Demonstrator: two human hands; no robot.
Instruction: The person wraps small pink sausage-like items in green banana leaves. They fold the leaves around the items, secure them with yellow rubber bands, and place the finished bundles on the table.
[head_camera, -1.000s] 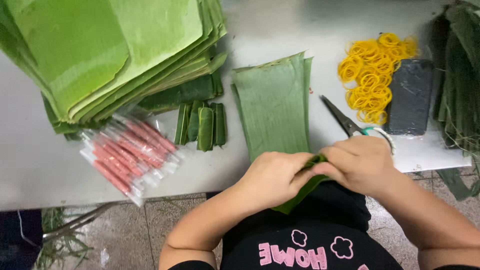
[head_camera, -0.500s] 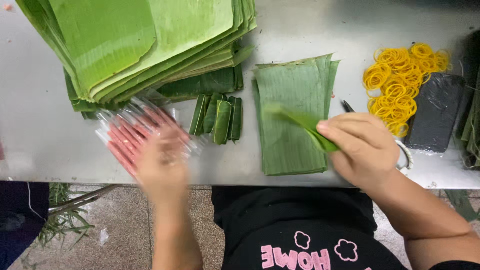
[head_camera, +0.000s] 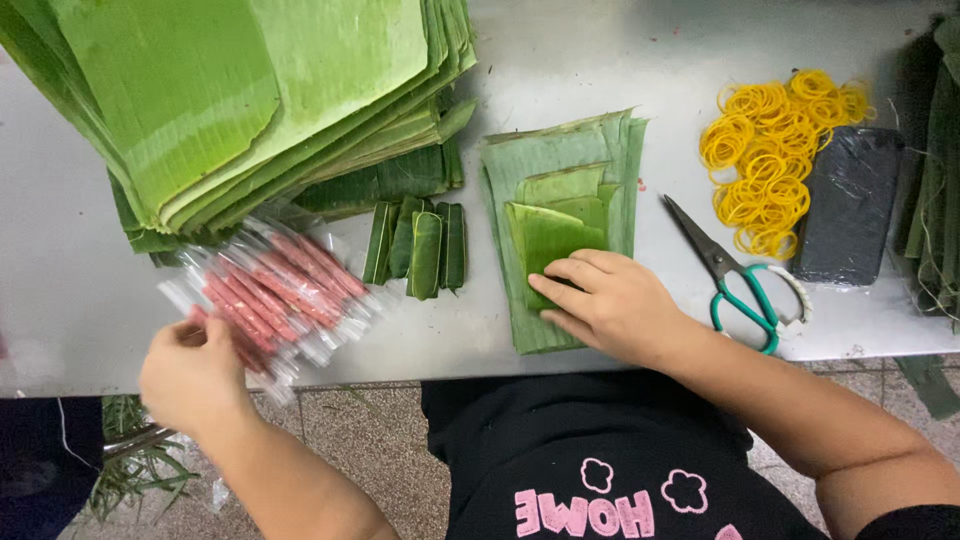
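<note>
Pink sticks wrapped in clear plastic (head_camera: 270, 295) lie in a loose heap at the left of the pale surface (head_camera: 80, 300), near its front edge. The left hand (head_camera: 195, 375) sits at the lower corner of that heap, its fingers (head_camera: 190, 335) curled round the nearest wrapped sticks; whether they truly pinch one cannot be told, since the hand hides the contact. The sticks are slim and reddish-pink, lying slantwise and overlapping, each in a crinkled transparent sleeve. Behind them a tall stack of large banana leaf sheets (head_camera: 250, 100) fills the upper left, light green on top and darker below. Just right of the sticks stand several small folded leaf parcels (head_camera: 418, 245), dark green, side by side. Further right lies a pile of cut leaf rectangles (head_camera: 590, 150), and on top of it a smaller folded leaf piece (head_camera: 545, 235), bright green with fine ribbing. The right hand (head_camera: 615, 305) rests flat on that piece, fingers (head_camera: 570, 275) spread slightly and pressing its lower edge down, holding nothing between them. Right of the hand, green-handled scissors (head_camera: 735, 280) lie closed, points toward the back. Beyond them is a heap of yellow rubber bands (head_camera: 770, 160), touching a dark flat block (head_camera: 850, 205).
</note>
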